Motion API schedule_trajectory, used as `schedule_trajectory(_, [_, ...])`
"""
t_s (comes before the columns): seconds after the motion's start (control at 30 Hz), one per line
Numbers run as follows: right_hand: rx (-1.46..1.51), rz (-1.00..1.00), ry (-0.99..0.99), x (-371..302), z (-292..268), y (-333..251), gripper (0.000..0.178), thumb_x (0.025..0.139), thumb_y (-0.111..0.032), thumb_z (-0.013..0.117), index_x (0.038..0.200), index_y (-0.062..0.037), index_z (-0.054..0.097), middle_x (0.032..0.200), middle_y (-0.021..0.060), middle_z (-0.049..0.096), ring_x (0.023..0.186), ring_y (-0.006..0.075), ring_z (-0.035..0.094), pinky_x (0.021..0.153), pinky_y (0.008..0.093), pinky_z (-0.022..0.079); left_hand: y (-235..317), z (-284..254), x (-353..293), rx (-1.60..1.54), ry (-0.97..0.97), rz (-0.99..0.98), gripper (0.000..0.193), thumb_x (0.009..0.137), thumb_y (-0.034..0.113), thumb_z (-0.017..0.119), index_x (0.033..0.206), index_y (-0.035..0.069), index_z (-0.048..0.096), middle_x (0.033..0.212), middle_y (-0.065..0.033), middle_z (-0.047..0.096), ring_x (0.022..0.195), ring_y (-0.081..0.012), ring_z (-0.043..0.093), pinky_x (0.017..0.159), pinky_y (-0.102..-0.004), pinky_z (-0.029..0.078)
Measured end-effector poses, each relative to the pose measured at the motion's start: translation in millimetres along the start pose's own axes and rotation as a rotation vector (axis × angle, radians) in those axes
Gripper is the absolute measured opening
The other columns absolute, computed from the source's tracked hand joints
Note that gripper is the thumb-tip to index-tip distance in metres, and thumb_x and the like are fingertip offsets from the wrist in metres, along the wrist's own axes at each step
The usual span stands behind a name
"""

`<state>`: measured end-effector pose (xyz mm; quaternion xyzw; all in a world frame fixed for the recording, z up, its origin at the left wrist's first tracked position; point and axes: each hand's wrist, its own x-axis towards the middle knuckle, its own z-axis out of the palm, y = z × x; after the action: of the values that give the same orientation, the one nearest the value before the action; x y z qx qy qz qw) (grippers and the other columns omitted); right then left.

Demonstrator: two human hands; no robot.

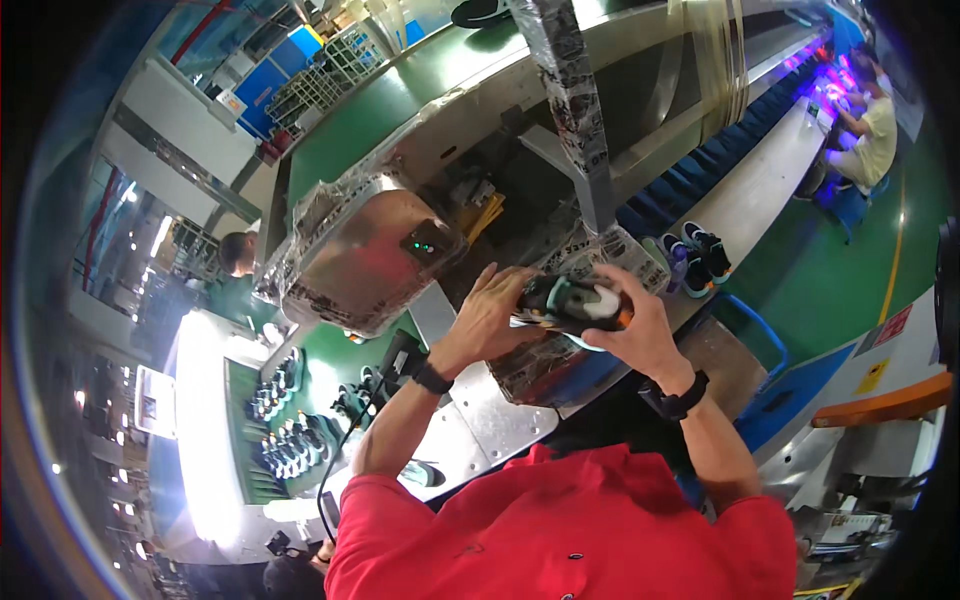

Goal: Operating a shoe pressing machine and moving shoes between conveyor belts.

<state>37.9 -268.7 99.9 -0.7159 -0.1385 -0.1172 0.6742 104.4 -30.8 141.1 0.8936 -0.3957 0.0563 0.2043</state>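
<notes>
A dark sneaker (572, 302) with pale teal, white and orange parts is held between my two hands in front of my chest. My left hand (492, 314) grips its left end, fingers along the far side. Round the right end closes my right hand (640, 330), its thumb along the near side of the shoe. Just beyond the sneaker is a plastic-wrapped machine part (630, 260). To the left, near my left hand, sits a rounded metal housing (365, 250) wrapped in clear film, with small green lights on a dark panel.
Several sneakers (700, 258) stand on a pale bench (760, 165) at the right. More shoes (300, 440) stand in rows on a green surface at left. A wrapped post (568, 100) rises ahead. A person (868, 130) sits far right; another person's head (237, 253) shows left.
</notes>
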Motion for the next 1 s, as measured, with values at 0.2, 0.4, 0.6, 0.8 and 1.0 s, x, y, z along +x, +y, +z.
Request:
schedule_trajectory(0.2, [-0.563,0.050,-0.284,22.2,-2.4,-61.2,0.078,0.067,-0.018,0.079,0.135,-0.0039,0.043,0.102,0.0248,0.066,0.099,0.0416,0.063,0.085,0.0448,0.051,-16.0,32.4,-36.5,-0.150,0.245,-0.117,0.080,0.073,0.016,0.080,0.141,0.001,0.040,0.148,-0.0212,0.039,0.137,-0.0391,0.036,0.114,-0.0479,0.029])
schedule_trajectory(0.4, [-1.003,0.054,-0.362,61.5,50.6,-42.5,0.051,0.067,-0.020,0.076,0.109,-0.0009,0.054,0.078,0.0221,0.066,0.079,0.0400,0.067,0.070,0.0482,0.052,-12.5,55.4,-47.7,-0.157,0.342,-0.161,0.085,0.073,0.015,0.080,0.144,0.000,0.036,0.152,-0.0245,0.032,0.138,-0.0426,0.034,0.112,-0.0464,0.032])
schedule_trajectory(0.6, [-1.021,0.066,-0.065,44.1,55.0,-39.8,0.047,0.071,-0.020,0.075,0.109,-0.0029,0.054,0.074,0.0192,0.066,0.074,0.0380,0.067,0.065,0.0480,0.052,-10.5,52.9,-45.9,-0.248,0.396,-0.105,0.081,0.076,0.009,0.076,0.144,-0.003,0.035,0.152,-0.0281,0.029,0.141,-0.0423,0.031,0.114,-0.0464,0.028])
schedule_trajectory(0.8, [-0.910,-0.090,0.386,-1.6,55.7,-32.2,0.055,0.072,-0.021,0.078,0.116,-0.0043,0.049,0.090,0.0185,0.065,0.086,0.0350,0.067,0.070,0.0454,0.052,-18.5,54.3,-47.0,-0.830,0.249,-0.162,0.064,0.097,0.018,0.058,0.148,-0.005,0.028,0.152,-0.0214,0.033,0.137,-0.0345,0.037,0.111,-0.0435,0.032])
schedule_trajectory(1.0, [-0.107,0.024,0.915,-128.2,54.4,-81.5,0.061,0.072,-0.022,0.082,0.122,-0.0022,0.054,0.109,0.0085,0.063,0.101,0.0143,0.058,0.091,0.0303,0.046,94.8,38.4,-38.8,-1.138,0.012,0.121,0.066,0.100,0.035,0.051,0.149,-0.003,0.028,0.150,-0.0229,0.034,0.136,-0.0350,0.038,0.111,-0.0415,0.031])
